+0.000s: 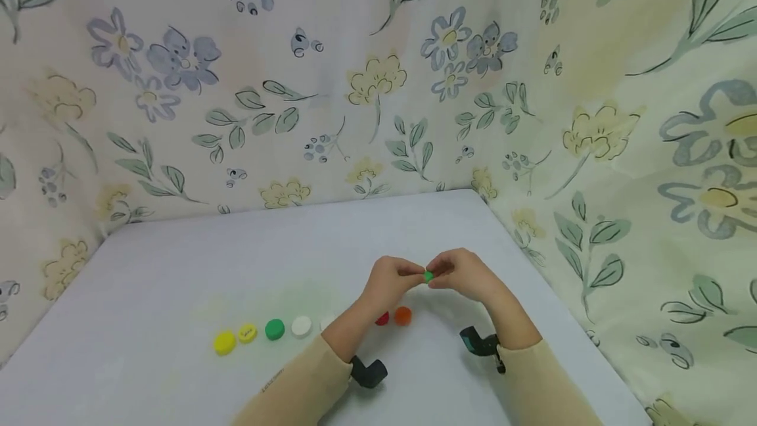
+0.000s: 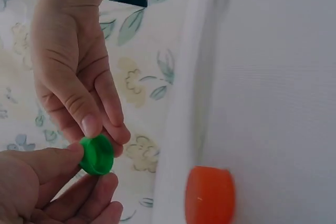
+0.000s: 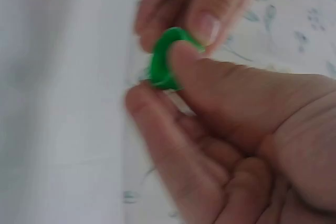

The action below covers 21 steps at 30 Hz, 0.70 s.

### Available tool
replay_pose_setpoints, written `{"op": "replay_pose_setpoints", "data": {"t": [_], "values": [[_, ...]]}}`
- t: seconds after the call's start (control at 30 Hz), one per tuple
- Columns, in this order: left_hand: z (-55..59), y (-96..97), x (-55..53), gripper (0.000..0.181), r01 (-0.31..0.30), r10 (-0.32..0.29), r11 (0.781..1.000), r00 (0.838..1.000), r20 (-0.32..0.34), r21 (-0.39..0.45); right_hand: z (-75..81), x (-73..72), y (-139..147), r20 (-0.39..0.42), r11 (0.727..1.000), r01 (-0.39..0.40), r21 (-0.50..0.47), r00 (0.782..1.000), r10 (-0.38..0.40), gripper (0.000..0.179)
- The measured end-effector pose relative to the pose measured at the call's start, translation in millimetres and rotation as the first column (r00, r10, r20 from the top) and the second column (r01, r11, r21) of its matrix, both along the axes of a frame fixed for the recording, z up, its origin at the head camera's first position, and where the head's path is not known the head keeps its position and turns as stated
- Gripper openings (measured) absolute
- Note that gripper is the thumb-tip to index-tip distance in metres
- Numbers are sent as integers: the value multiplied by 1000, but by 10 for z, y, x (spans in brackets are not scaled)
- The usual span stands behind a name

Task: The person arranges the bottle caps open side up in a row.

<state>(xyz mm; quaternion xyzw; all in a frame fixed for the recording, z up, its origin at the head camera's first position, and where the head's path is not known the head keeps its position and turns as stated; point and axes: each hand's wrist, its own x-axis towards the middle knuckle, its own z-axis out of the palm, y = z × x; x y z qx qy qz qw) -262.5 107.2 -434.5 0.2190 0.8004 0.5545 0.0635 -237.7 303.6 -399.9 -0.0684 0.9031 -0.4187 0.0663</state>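
Note:
A small bright green bottle cap (image 1: 428, 276) is held between both hands over the right part of the white table. My left hand (image 1: 387, 281) pinches it between thumb and fingers on one side. From the opposite side my right hand (image 1: 464, 273) grips its edge, the thumb reaching to the hollow inside in the right wrist view. The cap (image 2: 97, 155) is tilted in the left wrist view, its open side showing. Nearest to the hands on the table are an orange cap (image 1: 403, 315) and a red cap (image 1: 382, 318), the red one partly covered by my left forearm.
Farther left the row goes on with a white cap (image 1: 326, 322) half behind the left arm, another white cap (image 1: 301, 327), a darker green cap (image 1: 275, 329), a printed yellow cap (image 1: 247, 332) and a plain yellow cap (image 1: 225, 342). Floral cloth (image 1: 378, 117) hangs behind the table (image 1: 177, 268).

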Motion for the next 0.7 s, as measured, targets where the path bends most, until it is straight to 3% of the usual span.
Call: {"op": "replay_pose_setpoints", "data": {"t": [0.2,0.33,0.47,0.7], "values": [[80,46,-166,12,-151,143,983,986,86,99,242,-240,-75,61,998,4,58,998,-8,13],[-41,30,-200,14,-207,189,972,969,158,109,126,-301,-99,85,998,-7,61,996,2,12],[-110,43,-244,17,-225,197,968,955,222,108,9,-399,-68,83,998,32,45,996,-35,16],[-209,70,-295,23,-242,219,969,931,291,45,-243,-590,-41,132,993,100,-69,987,-90,15]]}}
